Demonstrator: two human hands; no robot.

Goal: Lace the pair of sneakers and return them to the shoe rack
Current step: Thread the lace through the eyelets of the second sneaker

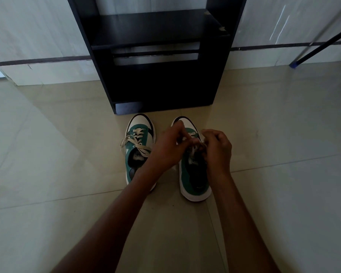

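Observation:
Two green, white and black sneakers stand side by side on the floor, toes toward the rack. The left sneaker [136,152] is laced with a cream lace tied in a bow. Over the right sneaker [193,180] both my hands work close together. My left hand [168,147] and my right hand [217,149] each pinch part of the cream lace [194,148] above the tongue. The fingers hide most of that lace. The black shoe rack [158,62] stands just beyond the toes, its shelves bare.
Pale glossy floor tiles [57,154] spread on both sides of the shoes. A light wall with a dark stripe runs behind the rack. At the upper right a dark slanted leg with a blue foot [294,65] touches the floor.

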